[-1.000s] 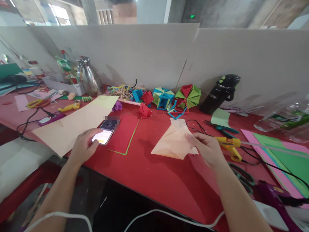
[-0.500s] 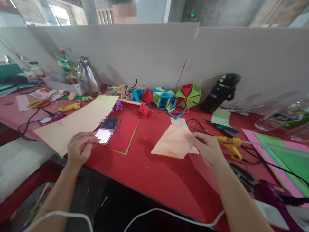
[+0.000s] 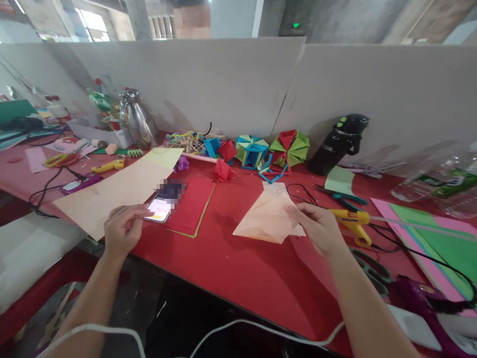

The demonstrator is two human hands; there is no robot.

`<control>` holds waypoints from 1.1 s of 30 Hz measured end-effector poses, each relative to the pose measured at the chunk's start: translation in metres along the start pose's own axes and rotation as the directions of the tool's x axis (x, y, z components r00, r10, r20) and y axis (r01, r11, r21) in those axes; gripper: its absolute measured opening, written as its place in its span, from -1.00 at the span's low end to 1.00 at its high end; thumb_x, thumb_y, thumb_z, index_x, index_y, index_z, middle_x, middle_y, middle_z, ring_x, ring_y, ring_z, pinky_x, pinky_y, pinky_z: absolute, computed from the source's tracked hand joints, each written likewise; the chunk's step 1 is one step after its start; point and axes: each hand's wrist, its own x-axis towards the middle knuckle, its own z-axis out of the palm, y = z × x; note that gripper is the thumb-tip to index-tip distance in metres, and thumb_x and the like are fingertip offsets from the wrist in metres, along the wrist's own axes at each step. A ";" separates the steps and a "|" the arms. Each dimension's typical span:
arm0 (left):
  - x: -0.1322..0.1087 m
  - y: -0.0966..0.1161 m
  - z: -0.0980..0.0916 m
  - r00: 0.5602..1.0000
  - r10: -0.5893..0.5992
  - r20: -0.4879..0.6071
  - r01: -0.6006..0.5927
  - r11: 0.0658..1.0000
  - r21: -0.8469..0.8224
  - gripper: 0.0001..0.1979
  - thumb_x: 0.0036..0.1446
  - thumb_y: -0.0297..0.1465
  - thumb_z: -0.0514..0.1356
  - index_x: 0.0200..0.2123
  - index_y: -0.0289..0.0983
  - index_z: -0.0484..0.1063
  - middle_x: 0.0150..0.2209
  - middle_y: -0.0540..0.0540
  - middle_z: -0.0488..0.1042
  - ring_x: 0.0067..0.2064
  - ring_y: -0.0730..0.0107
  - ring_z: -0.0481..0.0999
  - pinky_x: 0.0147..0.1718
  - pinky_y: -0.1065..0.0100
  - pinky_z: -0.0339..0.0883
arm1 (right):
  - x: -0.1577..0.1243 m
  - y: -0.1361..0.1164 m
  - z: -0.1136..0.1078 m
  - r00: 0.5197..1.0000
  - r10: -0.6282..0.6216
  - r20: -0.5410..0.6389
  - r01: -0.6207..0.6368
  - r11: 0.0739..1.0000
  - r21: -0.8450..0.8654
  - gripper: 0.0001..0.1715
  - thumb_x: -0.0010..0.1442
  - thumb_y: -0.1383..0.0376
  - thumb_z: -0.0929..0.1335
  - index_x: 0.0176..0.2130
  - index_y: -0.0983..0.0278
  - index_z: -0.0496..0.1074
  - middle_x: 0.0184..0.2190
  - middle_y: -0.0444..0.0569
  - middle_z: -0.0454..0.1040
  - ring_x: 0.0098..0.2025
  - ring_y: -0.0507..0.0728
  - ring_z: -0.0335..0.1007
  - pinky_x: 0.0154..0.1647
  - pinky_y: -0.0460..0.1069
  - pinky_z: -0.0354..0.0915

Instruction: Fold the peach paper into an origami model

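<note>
My right hand (image 3: 321, 228) pinches the right side of a folded peach paper (image 3: 266, 216), its thumb lying on top. The paper has creases and pointed corners and is held at the red table (image 3: 223, 268). My left hand (image 3: 124, 226) is at a smartphone (image 3: 159, 210) with a lit screen, the index finger stretched onto its lower left part and the other fingers loosely curled. The phone's upper part is blurred out. Beside the phone lie red paper sheets (image 3: 192, 204) with a green edge beneath. A long peach sheet (image 3: 112, 194) extends behind my left hand.
A yellow glue gun (image 3: 352, 219), scissors (image 3: 372, 271) and pliers (image 3: 345, 198) lie right of my right hand. Folded paper models (image 3: 288, 148), a steel jug (image 3: 137, 119) and a black bottle (image 3: 339, 144) stand along the partition. A white cable (image 3: 261, 325) crosses in front.
Hardly anything differs. The view has shifted slightly, and both hands keep their places at the phone and the folded paper.
</note>
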 end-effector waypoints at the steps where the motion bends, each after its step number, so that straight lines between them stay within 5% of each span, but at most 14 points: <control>1: 0.000 0.001 0.000 1.000 -0.025 -0.011 0.025 1.000 -0.002 -0.73 0.06 -0.55 0.07 -0.36 -0.24 0.57 -0.25 -0.06 0.62 -0.17 0.27 0.58 -0.11 0.22 0.40 | 0.000 0.000 0.000 1.000 -0.007 0.000 0.007 1.000 0.000 -0.56 0.01 -0.02 0.46 -0.57 0.27 0.45 -0.60 -0.12 0.36 -0.50 0.02 0.20 -0.48 -0.08 0.15; 8: 0.004 0.006 0.001 0.977 -0.198 -0.084 0.198 0.980 -0.019 -0.69 0.05 -0.55 0.05 -0.21 -0.27 0.54 -0.22 -0.07 0.62 -0.11 0.26 0.57 -0.14 0.28 0.43 | 0.001 -0.006 -0.005 0.997 -0.075 0.026 0.077 0.994 -0.073 -0.58 0.07 -0.01 0.44 -0.55 0.26 0.46 -0.58 -0.13 0.40 -0.50 0.03 0.26 -0.47 -0.08 0.18; 17: 0.000 0.001 0.002 0.996 -0.081 -0.042 0.083 0.996 0.045 -0.72 0.05 -0.53 0.05 -0.35 -0.24 0.56 -0.34 -0.06 0.63 -0.22 0.27 0.60 -0.13 0.25 0.40 | -0.023 -0.032 -0.032 0.998 -0.059 0.035 0.064 0.986 -0.151 -0.57 0.04 -0.06 0.44 -0.46 0.26 0.52 -0.51 -0.07 0.49 -0.45 0.07 0.35 -0.42 -0.06 0.25; 25: 0.000 0.003 0.004 0.995 -0.104 0.008 0.103 0.992 0.071 -0.74 0.02 -0.51 0.06 -0.44 -0.23 0.57 -0.30 -0.08 0.64 -0.23 0.23 0.61 -0.10 0.20 0.39 | -0.056 -0.006 -0.063 0.999 0.014 0.030 -0.006 0.968 -0.250 -0.56 0.05 -0.07 0.43 -0.45 0.27 0.51 -0.48 -0.06 0.46 -0.43 0.09 0.30 -0.39 -0.03 0.23; 33: -0.001 0.005 -0.001 0.991 -0.134 -0.021 0.135 0.988 0.076 -0.71 0.03 -0.53 0.05 -0.31 -0.23 0.56 -0.30 -0.06 0.64 -0.22 0.25 0.60 -0.11 0.24 0.39 | -0.063 0.015 -0.055 0.998 0.061 -0.033 -0.061 0.998 0.005 -0.60 -0.01 -0.04 0.48 -0.44 0.25 0.52 -0.46 -0.05 0.48 -0.39 0.12 0.36 -0.33 -0.01 0.30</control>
